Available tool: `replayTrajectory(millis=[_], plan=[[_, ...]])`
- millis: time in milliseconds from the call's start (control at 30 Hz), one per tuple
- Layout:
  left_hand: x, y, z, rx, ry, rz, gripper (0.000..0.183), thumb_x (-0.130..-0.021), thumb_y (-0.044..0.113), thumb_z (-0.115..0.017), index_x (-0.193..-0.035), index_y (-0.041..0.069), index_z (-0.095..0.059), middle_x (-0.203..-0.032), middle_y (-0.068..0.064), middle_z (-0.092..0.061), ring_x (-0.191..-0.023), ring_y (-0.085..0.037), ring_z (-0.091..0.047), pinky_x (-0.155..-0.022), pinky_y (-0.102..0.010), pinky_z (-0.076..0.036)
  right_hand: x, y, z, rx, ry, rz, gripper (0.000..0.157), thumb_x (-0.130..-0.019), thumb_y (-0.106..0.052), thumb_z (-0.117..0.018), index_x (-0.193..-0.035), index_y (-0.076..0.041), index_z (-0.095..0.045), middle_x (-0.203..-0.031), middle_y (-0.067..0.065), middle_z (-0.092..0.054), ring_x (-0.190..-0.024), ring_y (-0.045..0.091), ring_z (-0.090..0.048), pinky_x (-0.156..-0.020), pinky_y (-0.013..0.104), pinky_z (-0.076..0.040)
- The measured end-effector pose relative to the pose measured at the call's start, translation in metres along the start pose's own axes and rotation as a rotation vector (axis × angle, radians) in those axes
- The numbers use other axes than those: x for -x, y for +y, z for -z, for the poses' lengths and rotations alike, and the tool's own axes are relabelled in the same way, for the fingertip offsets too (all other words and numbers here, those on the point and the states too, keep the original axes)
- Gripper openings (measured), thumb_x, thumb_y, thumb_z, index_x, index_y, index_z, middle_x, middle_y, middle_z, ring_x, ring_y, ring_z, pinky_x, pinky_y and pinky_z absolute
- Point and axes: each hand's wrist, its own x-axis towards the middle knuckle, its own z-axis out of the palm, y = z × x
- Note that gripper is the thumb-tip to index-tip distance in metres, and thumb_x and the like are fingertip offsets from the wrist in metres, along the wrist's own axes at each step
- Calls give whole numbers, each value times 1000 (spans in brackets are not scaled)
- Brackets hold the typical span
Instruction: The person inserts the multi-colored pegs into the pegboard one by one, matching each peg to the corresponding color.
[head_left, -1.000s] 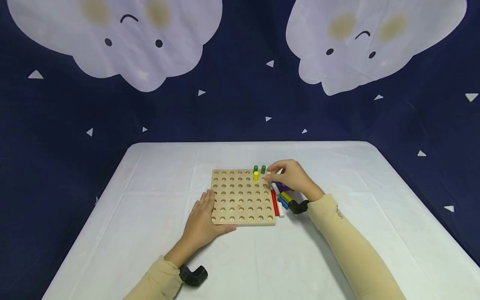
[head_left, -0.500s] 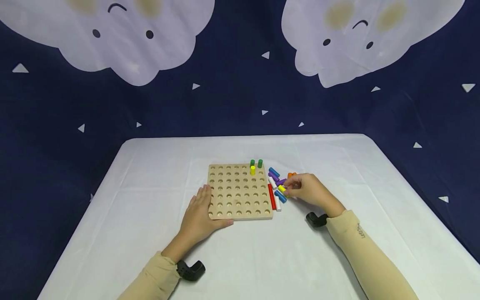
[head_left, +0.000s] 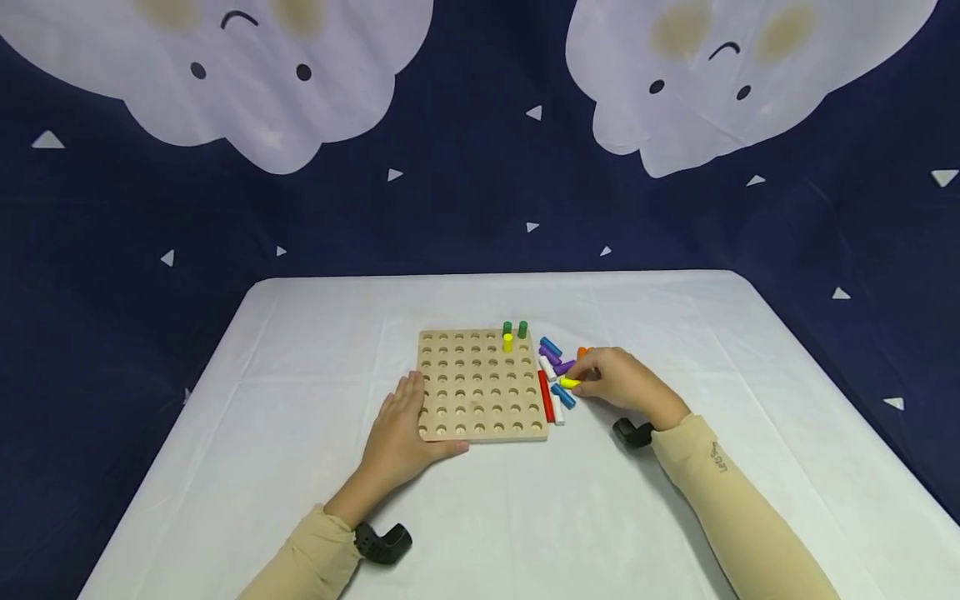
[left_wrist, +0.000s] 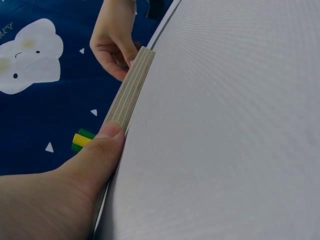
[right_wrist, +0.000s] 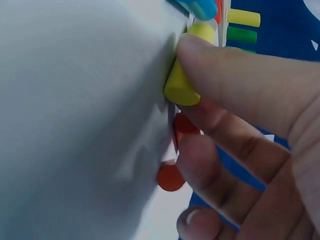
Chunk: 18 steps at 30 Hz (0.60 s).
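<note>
Beside the board (head_left: 487, 420), our right hand (head_left: 621, 383) pinches a yellow peg (right_wrist: 181, 87); our left hand (head_left: 397, 433) rests straight-fingered against the board. Brushing the adjacent blue peg (head_left: 563, 396) could start it rolling.

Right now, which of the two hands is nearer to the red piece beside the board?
Right. The right hand, pinching a yellow peg, is just right of the red piece; the left hand is across the board, at its left edge.
</note>
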Motion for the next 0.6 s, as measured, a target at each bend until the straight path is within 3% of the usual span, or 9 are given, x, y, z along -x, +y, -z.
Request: replayTrajectory(millis=[133,400,500,600], plan=[[1,0,0,-4,2,-1,136,-65,68,-81,-158,-1,-9,-166,-17,-10,-155,-32,-9,-127,-49,-9,-3,-1,2,44,-18,61,18,-83,-6,-78,-99,-14,-80,-106,3,-76,-123,35,-60,-106,54,-47],[2,0,0,-11,2,1,135,-66,68,-80,-158,-1,-9,-165,-18,-11,-155,-32,-10,-127,-49,-9,-4,-3,2,74,-54,31,18,-82,-8,-79,-99,-15,-79,-109,4,-75,-138,40,-47,-114,56,-39],[1,0,0,-12,1,2,135,-66,68,-80,-158,-1,-9,-165,-18,-10,-155,-32,-10,-127,-49,-9,-4,-3,3,76,-41,41,16,-83,-9,-79,-97,-16,-79,-109,3,-75,-126,36,-58,-107,54,-46],[1,0,0,-10,0,3,135,-66,68,-81,-158,-1,-9,-165,-18,-10,-155,-31,-10,-127,-48,-9,-5,-3,6,47,-9,34,14,-84,-12,-79,-97,-18,-77,-100,-1,-72,-99,24,-64,-89,42,-53]])
